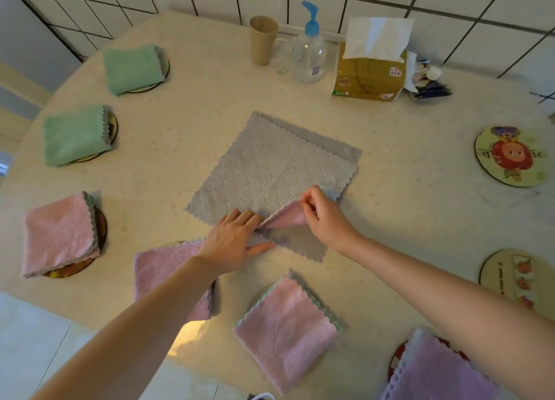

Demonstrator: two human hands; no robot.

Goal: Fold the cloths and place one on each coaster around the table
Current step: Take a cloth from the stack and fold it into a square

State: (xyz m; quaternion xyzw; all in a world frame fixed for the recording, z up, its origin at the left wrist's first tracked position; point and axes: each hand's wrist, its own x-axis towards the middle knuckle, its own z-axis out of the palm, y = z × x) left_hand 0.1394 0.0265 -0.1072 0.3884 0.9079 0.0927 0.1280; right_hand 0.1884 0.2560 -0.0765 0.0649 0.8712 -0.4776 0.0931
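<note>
A grey cloth [270, 165] lies spread flat in the middle of the table [195, 105], stacked on another grey cloth [300, 245] that shows below it. My right hand [324, 216] pinches the top cloth's near corner and peels it up, showing its pink underside [288, 217]. My left hand [237, 239] lies flat, pressing the cloth's near edge. Folded cloths sit on coasters at the left and near edge: two green ones [132, 67] [75, 135] and several pink or lilac ones [58, 234] [285, 330]. Two bare coasters [507, 156] [510, 275] lie at the right.
At the back by the tiled wall stand a brown cup [262, 39], a pump bottle [309, 51], a tissue pack [371, 66] and small clutter [426, 81]. The round table's edge curves along the left and near side.
</note>
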